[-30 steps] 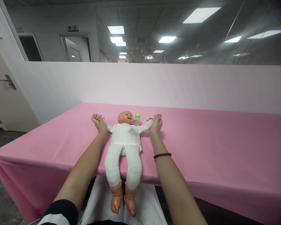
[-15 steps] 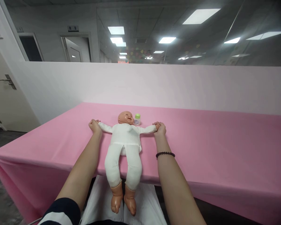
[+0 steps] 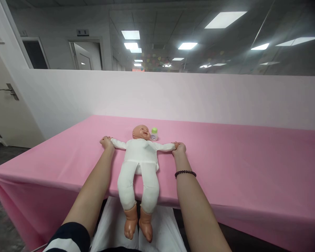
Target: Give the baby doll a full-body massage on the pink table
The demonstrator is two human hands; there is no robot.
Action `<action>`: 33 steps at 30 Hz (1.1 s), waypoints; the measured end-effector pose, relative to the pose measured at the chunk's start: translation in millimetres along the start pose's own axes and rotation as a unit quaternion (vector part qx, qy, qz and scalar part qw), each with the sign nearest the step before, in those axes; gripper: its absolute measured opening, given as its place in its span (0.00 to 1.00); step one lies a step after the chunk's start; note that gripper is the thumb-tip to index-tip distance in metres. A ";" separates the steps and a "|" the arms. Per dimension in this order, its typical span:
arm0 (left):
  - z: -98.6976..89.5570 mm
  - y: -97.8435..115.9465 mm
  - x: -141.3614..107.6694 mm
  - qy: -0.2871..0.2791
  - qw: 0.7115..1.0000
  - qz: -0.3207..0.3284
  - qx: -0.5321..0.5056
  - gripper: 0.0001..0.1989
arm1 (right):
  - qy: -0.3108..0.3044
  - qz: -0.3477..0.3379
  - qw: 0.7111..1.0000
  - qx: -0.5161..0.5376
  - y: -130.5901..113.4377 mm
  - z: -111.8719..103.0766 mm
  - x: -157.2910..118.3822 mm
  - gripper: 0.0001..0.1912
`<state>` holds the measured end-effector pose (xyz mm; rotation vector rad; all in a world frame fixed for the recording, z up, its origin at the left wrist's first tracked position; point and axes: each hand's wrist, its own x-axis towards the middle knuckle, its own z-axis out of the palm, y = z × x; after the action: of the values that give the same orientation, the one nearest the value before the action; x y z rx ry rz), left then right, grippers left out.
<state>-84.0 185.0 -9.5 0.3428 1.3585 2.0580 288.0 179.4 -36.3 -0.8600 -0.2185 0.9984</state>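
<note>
A baby doll (image 3: 140, 152) with a white cloth body lies on its back on the pink-covered table (image 3: 225, 168). Its head points to the far side, and its feet hang over the near edge above my lap. Both doll arms are stretched out sideways. My left hand (image 3: 106, 142) is closed round the doll's hand on the left, which it mostly hides. On the other side, my right hand (image 3: 180, 148) grips the doll's other hand, whose fingers show at the top. A small clear jar (image 3: 154, 134) with a green lid stands beside the doll's head.
A white wall (image 3: 173, 94) with a large window above it runs behind the table. At the far left is a door (image 3: 7, 101) with a metal handle. The pink cloth hangs over the table's front edge.
Both my hands have sunk slightly toward the table, with the doll's hands still in them. The doll's body and the jar stay in place.
</note>
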 end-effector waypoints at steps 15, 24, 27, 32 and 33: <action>-1.9 -1.0 0.7 -0.012 1.000 -0.002 0.012 0.08 | 0.065 0.051 0.997 -0.013 -3.5 4.2 -5.4 0.10; -3.1 -1.9 2.5 -0.026 1.000 0.000 0.008 0.10 | 0.077 0.050 0.996 -0.019 -5.0 4.5 -10.1 0.08; -2.2 -3.9 5.7 -0.024 1.000 -0.010 0.004 0.10 | 0.072 0.051 0.996 -0.016 -5.6 5.8 -11.5 0.09; -0.8 -6.9 9.5 -0.025 1.000 -0.017 -0.007 0.06 | 0.060 0.045 0.997 -0.032 -3.1 3.3 -9.3 0.08; -0.8 -6.9 9.7 -0.026 0.999 -0.020 -0.009 0.05 | 0.059 0.043 0.997 -0.038 -2.3 2.3 -8.0 0.07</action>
<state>-89.3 192.4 -17.3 0.3575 1.3049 2.0139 283.8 173.6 -31.4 -1.0009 -0.1200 1.0201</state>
